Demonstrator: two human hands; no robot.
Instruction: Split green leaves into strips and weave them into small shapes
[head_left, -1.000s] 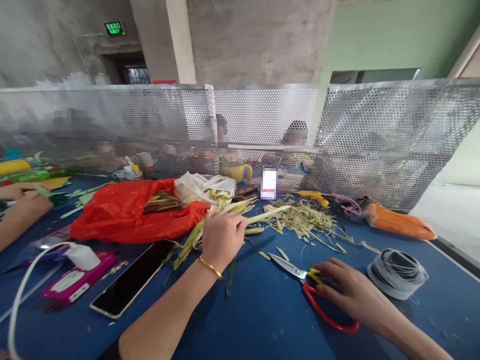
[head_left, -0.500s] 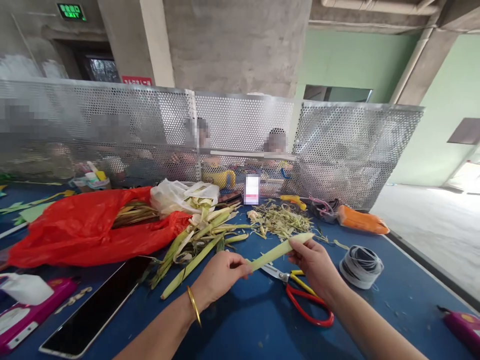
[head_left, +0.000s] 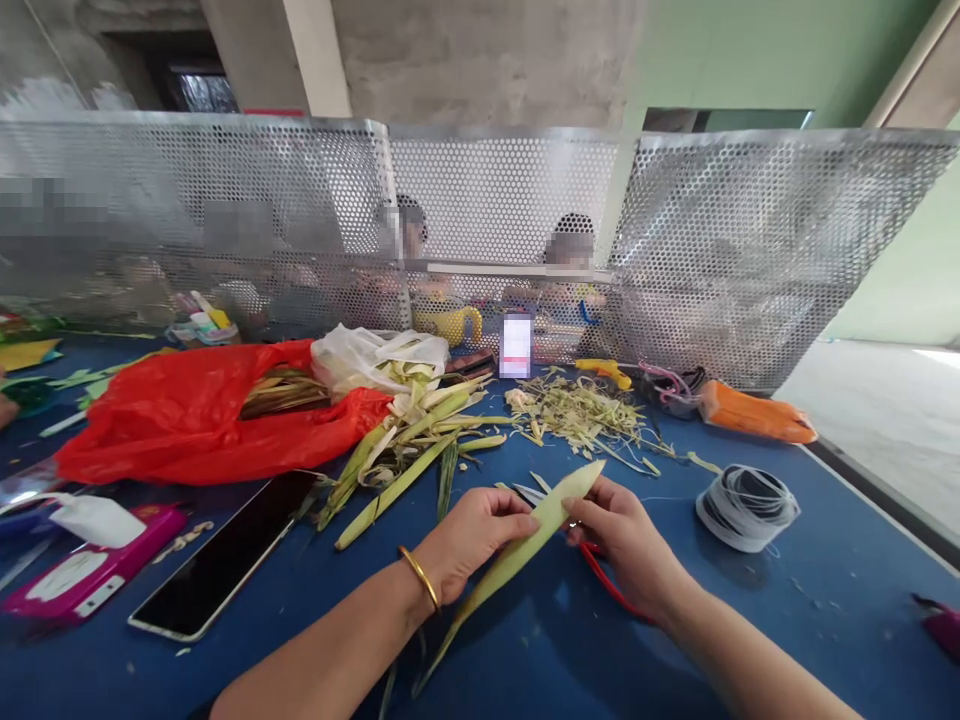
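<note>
The left hand [head_left: 487, 530] and right hand [head_left: 619, 525] both pinch one pale husk [head_left: 517, 550], slanting above the table [head_left: 847, 560], its tail toward the near edge. Half a second ago it stretched narrow between them; now its broad face shows and the hands sit closer, which I read as adjusting the hold. I can't make out the right fingertips behind it; the scissors [head_left: 609, 585] are mostly covered, and my view cuts off the near edge.
</note>
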